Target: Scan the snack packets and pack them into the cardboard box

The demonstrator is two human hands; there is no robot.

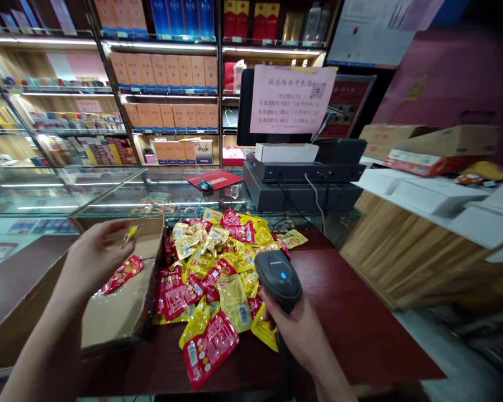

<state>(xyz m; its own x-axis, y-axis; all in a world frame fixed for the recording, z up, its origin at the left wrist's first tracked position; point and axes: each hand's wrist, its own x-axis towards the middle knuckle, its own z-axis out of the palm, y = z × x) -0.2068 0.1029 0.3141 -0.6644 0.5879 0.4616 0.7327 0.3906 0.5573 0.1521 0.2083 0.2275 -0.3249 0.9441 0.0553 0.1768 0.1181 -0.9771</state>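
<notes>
My right hand (295,324) is wrapped round the handle of a black barcode scanner (276,273), whose top shows a blue light. Under and beside the scanner lies a heap of red and yellow snack packets (235,298) on a dark red tabletop. My left hand (94,254) hangs over an open cardboard box (113,324), its fingers bent. A small yellow packet (131,233) shows at its fingertips, mostly hidden by the hand. Inside the box, just below that hand, lies a red snack packet (123,273).
Behind the heap stands a glass counter (171,190) with a red mat (216,178) and a mouse (205,185). A screen with a pink paper sign (291,100) rises above a black cash drawer (302,190). Cables (314,195) hang down its front. Boxed goods fill the back shelves.
</notes>
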